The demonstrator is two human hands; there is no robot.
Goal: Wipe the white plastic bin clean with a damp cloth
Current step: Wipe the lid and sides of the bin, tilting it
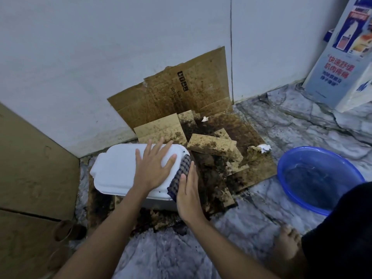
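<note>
The white plastic bin (114,170) lies upside down on the floor by the wall, its broad white surface facing up. My left hand (153,168) rests flat on that surface with fingers spread, holding nothing. A dark checked cloth (180,174) hangs against the bin's right side. My right hand (188,196) presses flat on the cloth, palm toward the bin, fingers straight and pointing away from me.
Soiled, stained cardboard (211,150) covers the floor right of the bin and leans on the white wall. A blue basin (316,178) with water sits at right. A brown box (34,178) stands at left, a printed carton (342,63) at far right. My bare foot (287,242) is at lower right.
</note>
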